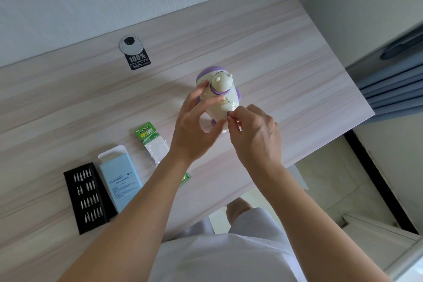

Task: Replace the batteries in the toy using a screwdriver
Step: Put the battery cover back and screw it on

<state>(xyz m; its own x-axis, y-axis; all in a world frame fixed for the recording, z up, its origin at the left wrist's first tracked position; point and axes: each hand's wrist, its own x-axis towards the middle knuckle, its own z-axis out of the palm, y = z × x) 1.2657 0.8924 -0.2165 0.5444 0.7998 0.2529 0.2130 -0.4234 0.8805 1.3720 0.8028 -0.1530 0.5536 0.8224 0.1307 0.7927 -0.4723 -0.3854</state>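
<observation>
Toy (223, 86), long axis pointing away from us: our left hand (194, 126) grips it; right hand (256, 137) pinches its near end.

One toy (223, 98) is shown, with two hands, left hand (194, 130) and right hand (256, 135), counted on it. One table (274, 52) is seen. One green battery pack (152, 142) is counted; one further green scrap (185, 178) is visible beside the left forearm, and it cannot be told whether a second pack is meant. One black bit tray (101, 188) is shown, its bits set in four rows, too small for an exact count. One pale blue box (121, 181), one round grommet (131, 44) and one black sticker (138, 61) are counted.
</observation>
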